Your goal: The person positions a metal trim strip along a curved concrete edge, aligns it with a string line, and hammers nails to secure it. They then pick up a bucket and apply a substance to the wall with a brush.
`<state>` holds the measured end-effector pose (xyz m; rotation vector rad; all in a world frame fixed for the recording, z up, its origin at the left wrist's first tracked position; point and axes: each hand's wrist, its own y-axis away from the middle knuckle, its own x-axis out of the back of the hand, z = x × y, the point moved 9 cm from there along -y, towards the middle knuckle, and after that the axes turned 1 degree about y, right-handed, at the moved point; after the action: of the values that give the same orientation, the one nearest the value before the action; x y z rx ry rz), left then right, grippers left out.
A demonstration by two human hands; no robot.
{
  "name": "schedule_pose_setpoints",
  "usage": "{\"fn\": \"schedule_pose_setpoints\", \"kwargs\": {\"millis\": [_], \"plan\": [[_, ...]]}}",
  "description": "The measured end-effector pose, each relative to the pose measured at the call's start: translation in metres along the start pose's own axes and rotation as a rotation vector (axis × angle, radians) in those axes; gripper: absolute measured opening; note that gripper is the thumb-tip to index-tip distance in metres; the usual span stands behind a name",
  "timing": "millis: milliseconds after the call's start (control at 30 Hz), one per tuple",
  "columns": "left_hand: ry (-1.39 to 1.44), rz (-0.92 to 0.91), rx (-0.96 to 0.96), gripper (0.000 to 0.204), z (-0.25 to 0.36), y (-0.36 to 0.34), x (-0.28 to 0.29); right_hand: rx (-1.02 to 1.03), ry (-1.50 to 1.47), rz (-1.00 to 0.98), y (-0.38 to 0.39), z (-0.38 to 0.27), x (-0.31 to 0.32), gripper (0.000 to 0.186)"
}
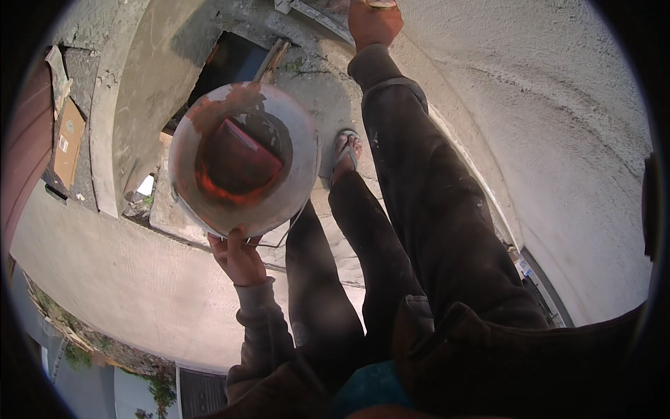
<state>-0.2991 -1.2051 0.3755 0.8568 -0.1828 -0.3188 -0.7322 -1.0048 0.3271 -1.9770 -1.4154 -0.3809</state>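
Observation:
A pale round bucket with a thin wire handle hangs in front of my legs. Reddish-brown smears coat its inside, and a red block-like thing lies in dark reddish liquid at the bottom. My left hand grips the bucket's near rim, thumb on top and fingers beneath. Stretched far forward along the rough pale wall, my right hand is closed on something with a light-coloured end, mostly cut off by the upper edge of the head view, so its kind is unclear.
A dark opening with a wooden piece beside it lies beyond the bucket. My sandalled foot stands on the concrete ledge. Flattened cardboard is at far left. The rough wall rises close at right.

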Motion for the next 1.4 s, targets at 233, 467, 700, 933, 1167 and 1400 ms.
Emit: {"fn": "schedule_pose_setpoints", "kwargs": {"millis": [233,467,700,933,1167,1400], "plan": [[-0.04,-0.033,-0.007,0.052,-0.001,-0.006,0.0,-0.426,-0.336,-0.295,0.001,0.043,-0.019,0.013],[-0.073,-0.045,0.003,0.052,0.005,-0.009,-0.013,-0.348,0.578,-0.146,0.038,0.072,0.165,0.014],[-0.088,-0.005,0.013,0.048,0.004,-0.013,-0.017,0.625,0.134,-0.415,0.008,-0.05,0.007,0.017],[-0.125,0.001,0.0,0.052,0.011,-0.007,-0.01,0.387,0.757,-0.633,-0.025,-0.041,0.038,0.02],[-0.075,-0.021,0.017,0.052,0.009,-0.016,-0.005,-0.021,0.087,-0.262,-0.017,0.014,-0.001,0.025],[-0.27,-0.033,0.045,0.062,0.01,-0.015,-0.002,-0.152,0.66,-0.368,0.014,0.037,0.1,0.028]]}}
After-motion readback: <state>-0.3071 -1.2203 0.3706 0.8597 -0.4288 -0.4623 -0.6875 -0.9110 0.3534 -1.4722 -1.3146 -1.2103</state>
